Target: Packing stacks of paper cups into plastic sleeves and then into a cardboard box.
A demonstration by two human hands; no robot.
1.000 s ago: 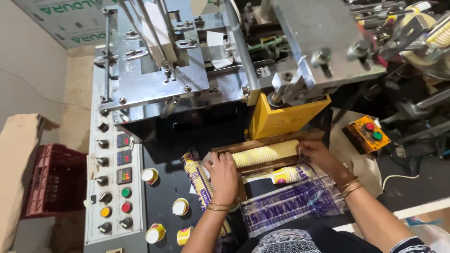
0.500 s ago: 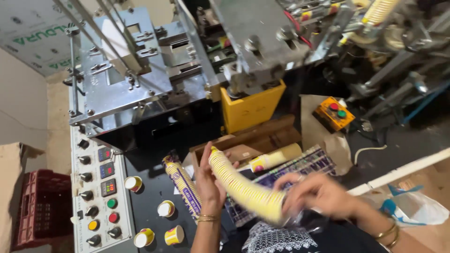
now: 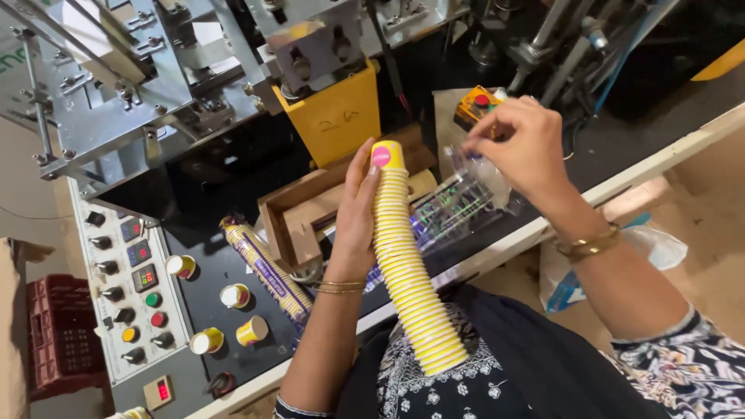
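Note:
My left hand (image 3: 355,219) grips a long stack of yellow-and-white paper cups (image 3: 406,260). The stack stands nearly upright, its lower end against my body and its pink-marked top near a yellow machine block (image 3: 335,116). My right hand (image 3: 525,143) is raised to the right of the stack and pinches the edge of a clear printed plastic sleeve (image 3: 458,203) that hangs below it. A brown wooden tray (image 3: 293,219) lies behind the stack on the machine bed.
A packed sleeve of cups (image 3: 266,268) lies on the dark bed beside several loose single cups (image 3: 233,296). A control panel with knobs and coloured buttons (image 3: 132,289) is at the left, a red crate (image 3: 60,340) beyond it. A small orange button box (image 3: 477,108) sits behind my right hand.
The cup stack left the wooden tray and now stands upright in my left hand. My right hand let go of the stack, rose to the right and took hold of the plastic sleeve.

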